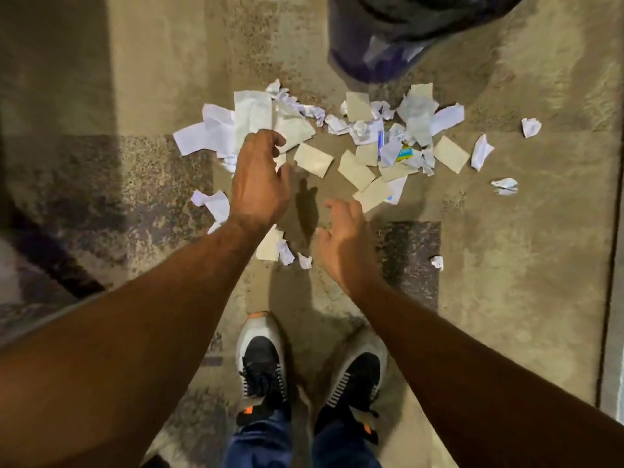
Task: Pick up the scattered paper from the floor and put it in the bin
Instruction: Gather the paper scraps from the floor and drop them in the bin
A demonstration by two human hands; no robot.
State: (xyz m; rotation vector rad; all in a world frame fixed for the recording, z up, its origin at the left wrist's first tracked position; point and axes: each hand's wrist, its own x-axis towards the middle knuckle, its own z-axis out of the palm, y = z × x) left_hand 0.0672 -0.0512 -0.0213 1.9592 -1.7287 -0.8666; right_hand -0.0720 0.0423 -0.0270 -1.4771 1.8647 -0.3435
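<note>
Lots of paper (337, 140) lies on the floor (506, 248) in the middle of the frame, and the bin (381, 45) stands at the top. The left hand (260, 184) and right hand (344, 238) hang above it, fingers spread, holding nothing. Small bits could slip out of a big grab and fall again.

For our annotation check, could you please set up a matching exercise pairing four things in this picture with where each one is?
Things:
1. left hand
2. right hand
3. bin
4. shoes

Places:
A. top of the view, beyond the paper
B. bottom centre, on the floor
C. over the left part of the scattered paper, fingers spread
D. nearer the person, over bare floor

Pairs: 1-C, 2-D, 3-A, 4-B
</note>
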